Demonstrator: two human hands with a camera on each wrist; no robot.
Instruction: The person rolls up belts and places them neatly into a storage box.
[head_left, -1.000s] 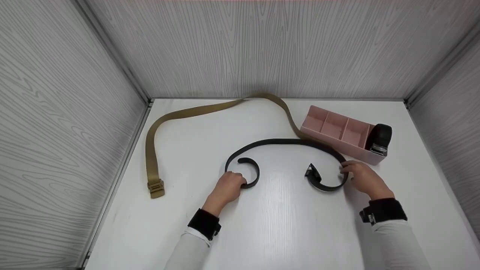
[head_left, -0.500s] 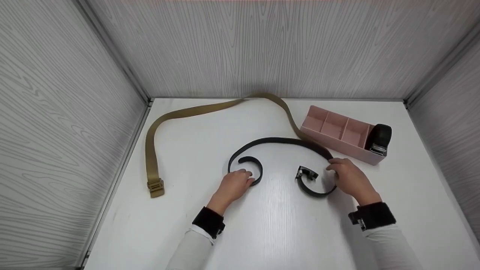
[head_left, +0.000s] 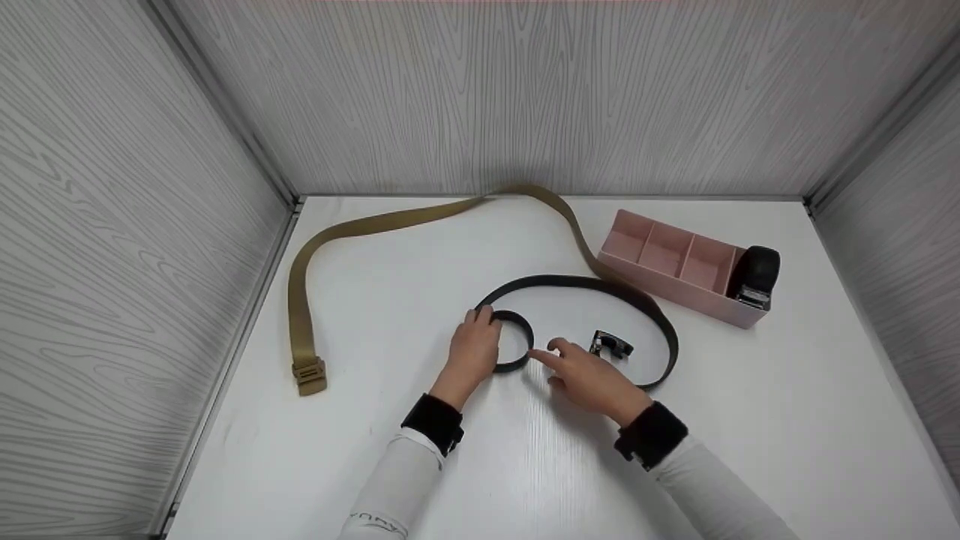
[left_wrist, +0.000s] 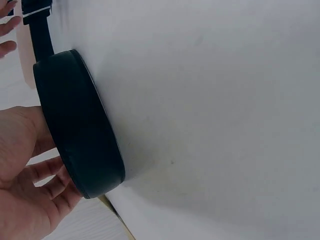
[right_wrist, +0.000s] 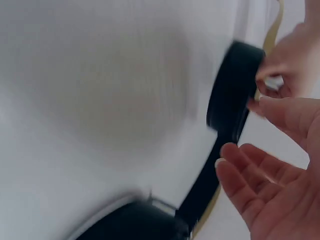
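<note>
A black belt [head_left: 551,280] lies on edge in a wide arc on the white table. Its left end is curled into a ring [head_left: 529,334], and my left hand [head_left: 474,349] holds that ring at its left side. In the left wrist view, thumb and fingers of the left hand [left_wrist: 22,172] reach behind the curled belt [left_wrist: 80,120]. My right hand [head_left: 592,379] is at the ring's right side, index fingertip at its edge; whether it touches is unclear. Its fingers look relaxed in the right wrist view. The metal buckle [head_left: 613,344] lies just beyond the right hand.
A tan webbing belt [head_left: 405,220] curves along the back, its buckle [head_left: 310,375] at the left. At the back right stands a pink divided box [head_left: 682,292], with a rolled black belt [head_left: 757,274] in its right compartment. Wood-grain walls [head_left: 487,97] surround the table.
My right hand has let go of the belt's right side and moved left to the ring. The left hand has shifted slightly up and right, and the belt's left end has become a closed ring.
</note>
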